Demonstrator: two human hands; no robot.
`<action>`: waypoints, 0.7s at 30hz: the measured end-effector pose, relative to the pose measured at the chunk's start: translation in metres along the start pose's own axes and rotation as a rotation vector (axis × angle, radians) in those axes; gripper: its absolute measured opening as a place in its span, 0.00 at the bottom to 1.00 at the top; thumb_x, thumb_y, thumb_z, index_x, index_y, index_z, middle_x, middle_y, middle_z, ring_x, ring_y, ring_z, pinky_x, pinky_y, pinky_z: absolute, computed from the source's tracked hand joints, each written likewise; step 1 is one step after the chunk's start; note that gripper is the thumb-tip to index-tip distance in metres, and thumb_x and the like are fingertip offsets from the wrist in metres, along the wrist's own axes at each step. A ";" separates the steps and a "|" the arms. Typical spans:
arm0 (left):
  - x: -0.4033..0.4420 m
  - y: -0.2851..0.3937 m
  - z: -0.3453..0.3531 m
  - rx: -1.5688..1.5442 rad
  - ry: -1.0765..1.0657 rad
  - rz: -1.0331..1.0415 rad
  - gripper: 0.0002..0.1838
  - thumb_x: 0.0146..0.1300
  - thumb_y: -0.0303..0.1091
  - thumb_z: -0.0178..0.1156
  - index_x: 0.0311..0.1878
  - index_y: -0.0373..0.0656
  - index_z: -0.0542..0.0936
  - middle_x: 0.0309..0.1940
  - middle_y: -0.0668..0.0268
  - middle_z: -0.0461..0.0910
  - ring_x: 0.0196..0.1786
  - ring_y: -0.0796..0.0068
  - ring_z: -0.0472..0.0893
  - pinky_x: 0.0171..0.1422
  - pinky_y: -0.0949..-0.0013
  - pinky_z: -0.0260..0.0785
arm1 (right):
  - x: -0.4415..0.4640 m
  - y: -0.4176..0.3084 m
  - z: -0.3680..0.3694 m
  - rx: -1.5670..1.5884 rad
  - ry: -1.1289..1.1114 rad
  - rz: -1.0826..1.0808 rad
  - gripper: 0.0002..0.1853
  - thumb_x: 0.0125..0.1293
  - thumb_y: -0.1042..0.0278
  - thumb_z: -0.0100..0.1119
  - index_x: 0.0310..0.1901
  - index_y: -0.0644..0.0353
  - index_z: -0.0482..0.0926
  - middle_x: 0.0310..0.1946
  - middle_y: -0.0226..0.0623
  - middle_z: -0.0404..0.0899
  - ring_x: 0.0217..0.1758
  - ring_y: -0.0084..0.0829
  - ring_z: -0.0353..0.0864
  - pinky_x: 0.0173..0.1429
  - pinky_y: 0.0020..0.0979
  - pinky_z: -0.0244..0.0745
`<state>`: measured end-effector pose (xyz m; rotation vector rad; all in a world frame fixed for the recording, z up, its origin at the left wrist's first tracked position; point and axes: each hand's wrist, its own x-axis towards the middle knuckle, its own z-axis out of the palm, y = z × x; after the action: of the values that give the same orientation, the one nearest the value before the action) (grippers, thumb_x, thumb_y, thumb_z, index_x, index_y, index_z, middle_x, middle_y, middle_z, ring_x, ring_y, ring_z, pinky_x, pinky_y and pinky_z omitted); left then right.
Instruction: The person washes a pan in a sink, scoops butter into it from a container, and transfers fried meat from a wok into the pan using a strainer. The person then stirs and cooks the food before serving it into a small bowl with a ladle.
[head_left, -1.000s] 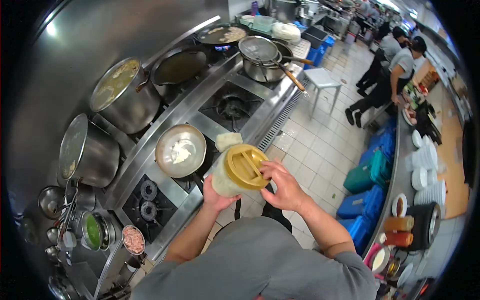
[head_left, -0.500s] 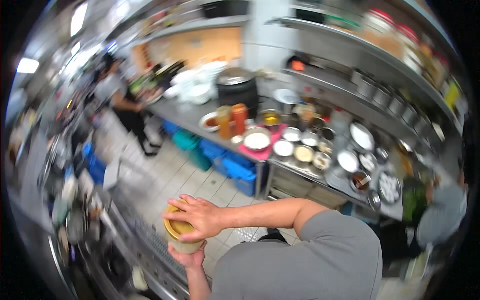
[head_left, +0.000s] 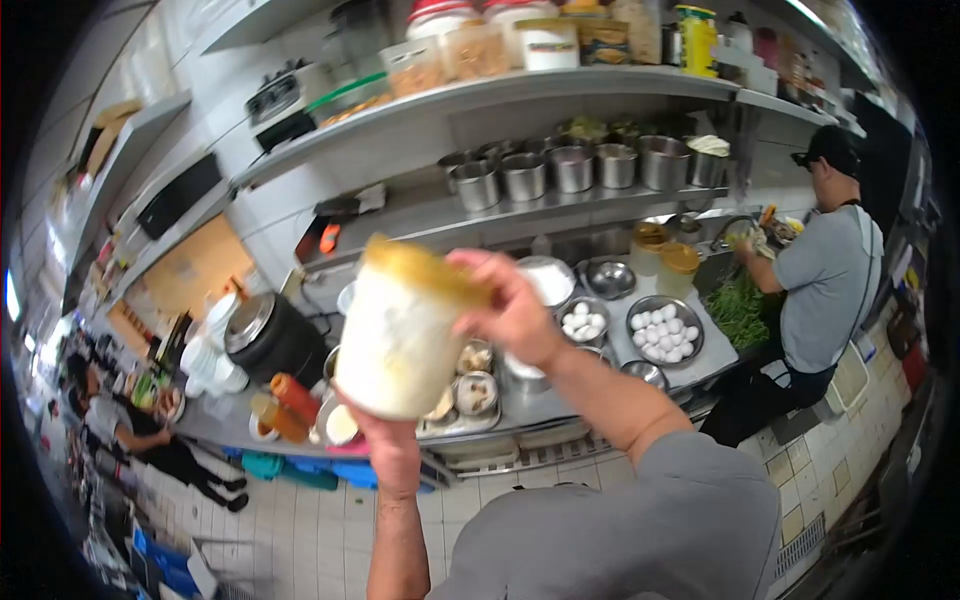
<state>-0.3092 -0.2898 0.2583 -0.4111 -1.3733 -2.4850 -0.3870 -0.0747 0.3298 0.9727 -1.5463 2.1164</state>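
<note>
A white plastic tub (head_left: pixel 395 340) with a yellow lid (head_left: pixel 415 268) is held up in front of me, slightly tilted, above the counter's front edge. My left hand (head_left: pixel 388 445) supports its bottom from below, partly hidden by the tub. My right hand (head_left: pixel 515 305) grips the lid at its right side, thumb lower and fingers over the top. The lid sits on the tub, and what is inside cannot be seen. Behind the tub, steel bowls of ingredients, among them a bowl of white eggs (head_left: pixel 664 335), stand on the counter.
A shelf (head_left: pixel 480 95) with tubs and containers runs above; steel pots (head_left: pixel 525 178) line the lower shelf. A black soup kettle (head_left: pixel 275 335) and sauce bottles (head_left: pixel 292 398) stand left. One person (head_left: pixel 825 270) works at right by green herbs (head_left: pixel 738 308), another (head_left: pixel 125 425) at far left.
My view has turned right toward the counter and shelves. The tub has risen from low over the floor to counter height, and my right hand has shifted from the lid's top to its side.
</note>
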 end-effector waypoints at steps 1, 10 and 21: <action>0.016 -0.008 0.011 0.159 -0.293 0.173 0.62 0.57 0.50 0.72 0.83 0.53 0.37 0.83 0.55 0.41 0.81 0.48 0.53 0.80 0.44 0.52 | 0.013 -0.033 -0.031 0.041 0.102 -0.022 0.21 0.56 0.73 0.78 0.46 0.58 0.75 0.65 0.40 0.71 0.60 0.33 0.79 0.62 0.36 0.81; 0.028 -0.068 0.012 0.312 -0.549 -0.014 0.59 0.56 0.23 0.71 0.83 0.50 0.42 0.77 0.48 0.56 0.66 0.56 0.75 0.68 0.53 0.70 | 0.191 -0.251 -0.277 -1.754 0.781 -0.835 0.35 0.51 0.45 0.80 0.50 0.67 0.81 0.53 0.48 0.81 0.59 0.43 0.79 0.63 0.40 0.73; -0.079 -0.057 -0.129 0.393 0.127 -0.347 0.41 0.67 0.25 0.64 0.80 0.49 0.56 0.66 0.57 0.73 0.55 0.72 0.79 0.58 0.67 0.74 | 0.338 -0.188 -0.510 -1.940 0.491 -0.842 0.25 0.68 0.62 0.58 0.64 0.64 0.75 0.59 0.52 0.79 0.66 0.49 0.75 0.71 0.46 0.68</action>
<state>-0.2726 -0.3631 0.1187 0.0755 -1.9579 -2.3493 -0.6723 0.4254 0.6092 0.1362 -1.5310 -0.1624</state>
